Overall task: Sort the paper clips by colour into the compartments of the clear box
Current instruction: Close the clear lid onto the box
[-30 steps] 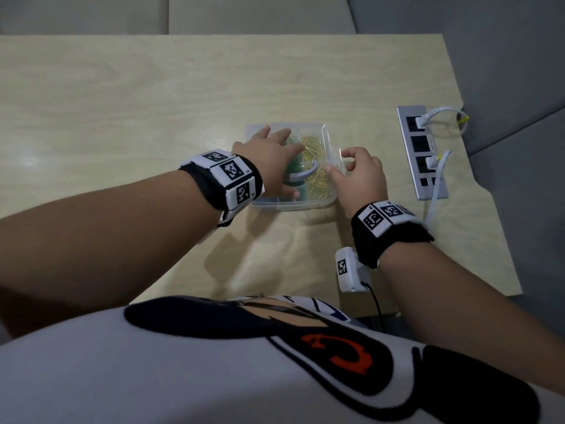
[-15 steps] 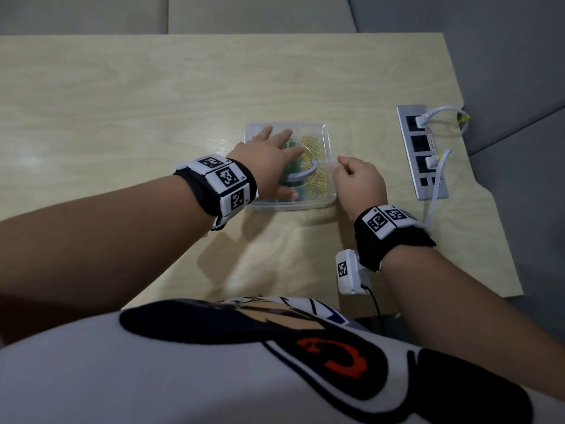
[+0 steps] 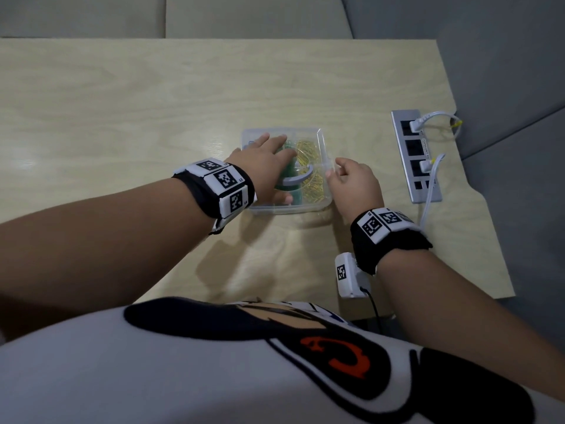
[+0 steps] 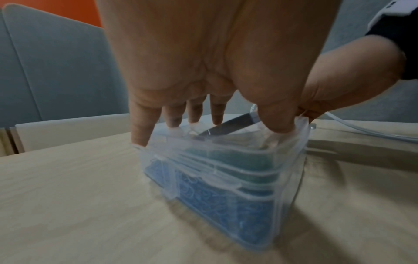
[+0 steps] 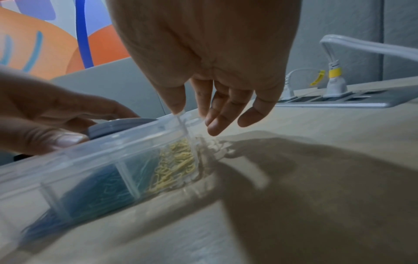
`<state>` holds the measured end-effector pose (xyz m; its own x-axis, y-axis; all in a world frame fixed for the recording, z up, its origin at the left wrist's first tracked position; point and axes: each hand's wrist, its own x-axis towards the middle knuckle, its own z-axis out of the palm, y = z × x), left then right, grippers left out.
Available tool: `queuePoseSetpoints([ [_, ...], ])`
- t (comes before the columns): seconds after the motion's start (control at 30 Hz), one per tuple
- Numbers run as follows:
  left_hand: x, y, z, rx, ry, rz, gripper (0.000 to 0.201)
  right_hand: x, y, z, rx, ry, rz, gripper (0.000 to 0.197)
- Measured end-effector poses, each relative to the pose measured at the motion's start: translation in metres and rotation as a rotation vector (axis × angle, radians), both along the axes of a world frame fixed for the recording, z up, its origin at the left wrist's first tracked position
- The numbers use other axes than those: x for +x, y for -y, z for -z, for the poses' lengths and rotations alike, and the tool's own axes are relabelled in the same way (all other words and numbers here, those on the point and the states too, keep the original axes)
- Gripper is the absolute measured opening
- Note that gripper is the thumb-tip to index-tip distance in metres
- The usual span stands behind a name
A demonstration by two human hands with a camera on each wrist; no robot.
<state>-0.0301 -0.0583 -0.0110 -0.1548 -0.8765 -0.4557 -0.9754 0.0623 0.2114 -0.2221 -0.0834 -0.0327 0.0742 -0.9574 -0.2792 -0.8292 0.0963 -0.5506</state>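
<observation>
Head view: we see the clear plastic compartment box (image 3: 318,206) resting on the pale wooden table (image 3: 122,117), right of centre. Our left hand (image 3: 263,166) lies flat on top of the box, fingers spread and straight, thumb along the near edge. A grey curved handle (image 3: 301,179) shows beside the fingers. The yellow paper clips (image 3: 312,169) fill the right compartment; green paper clips (image 3: 287,179) sit just left of them. Our right hand (image 3: 354,185) is at the box's right edge, fingers loosely extended, holding nothing. A grey power strip (image 3: 411,166) with white plugs lies well to the right.

Left wrist view: the left fingertips (image 4: 139,135) press on the box's top rim (image 4: 203,151). Blue paper clips (image 4: 214,205) fill the nearest compartment.

Right wrist view: the right thumb tip (image 5: 177,107) touches the box's corner wall (image 5: 183,121); the other right fingers (image 5: 217,123) hang relaxed just beside it. The yellow clips (image 5: 176,166) sit in the end compartment, the blue-green ones next to them.
</observation>
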Motion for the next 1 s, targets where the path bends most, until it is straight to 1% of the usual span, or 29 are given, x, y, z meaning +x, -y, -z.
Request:
queuePoseSetpoints([
  [0.07, 0.000, 0.000, 0.000, -0.005, -0.002, -0.001, 0.091, 0.001, -0.004, 0.000, 0.004, 0.010, -0.006, 0.050],
  [0.17, 0.001, 0.000, 0.000, -0.016, 0.011, 0.001, 0.091, 0.003, -0.005, 0.001, 0.011, 0.067, 0.064, 0.056],
  [0.23, 0.002, 0.001, -0.001, -0.017, 0.029, 0.007, 0.091, 0.006, -0.005, 0.002, 0.014, 0.044, 0.070, 0.049],
  [0.3, 0.001, 0.002, -0.001, -0.007, 0.044, 0.016, 0.090, 0.008, -0.006, 0.002, -0.024, 0.008, 0.058, 0.040],
  [0.37, -0.001, 0.002, -0.002, 0.008, 0.057, 0.025, 0.088, 0.010, -0.006, 0.000, -0.069, -0.034, 0.048, 0.036],
  [0.57, -0.001, 0.002, -0.002, 0.040, 0.064, 0.034, 0.088, 0.013, -0.011, -0.011, -0.201, -0.204, -0.119, 0.025],
  [0.67, -0.002, 0.001, -0.003, 0.046, 0.072, 0.034, 0.087, 0.015, -0.010, -0.013, -0.197, -0.242, -0.157, 0.025],
  [0.8, -0.002, 0.005, -0.008, 0.035, 0.057, 0.050, 0.087, 0.015, -0.009, -0.017, -0.167, -0.255, -0.163, 0.026],
  [0.87, 0.006, 0.007, -0.016, -0.001, -0.023, 0.004, 0.083, 0.016, -0.009, -0.018, -0.153, -0.264, -0.159, 0.026],
  [0.9, 0.011, 0.007, -0.020, -0.032, -0.064, -0.055, 0.083, 0.016, -0.009, -0.018, -0.146, -0.270, -0.156, 0.026],
  [0.93, 0.018, 0.007, -0.021, -0.060, -0.075, -0.137, 0.086, 0.017, -0.009, -0.019, -0.136, -0.278, -0.151, 0.026],
  [1.0, 0.033, 0.004, -0.022, -0.080, -0.028, -0.333, 0.092, 0.019, -0.008, -0.019, -0.112, -0.288, -0.128, 0.026],
])
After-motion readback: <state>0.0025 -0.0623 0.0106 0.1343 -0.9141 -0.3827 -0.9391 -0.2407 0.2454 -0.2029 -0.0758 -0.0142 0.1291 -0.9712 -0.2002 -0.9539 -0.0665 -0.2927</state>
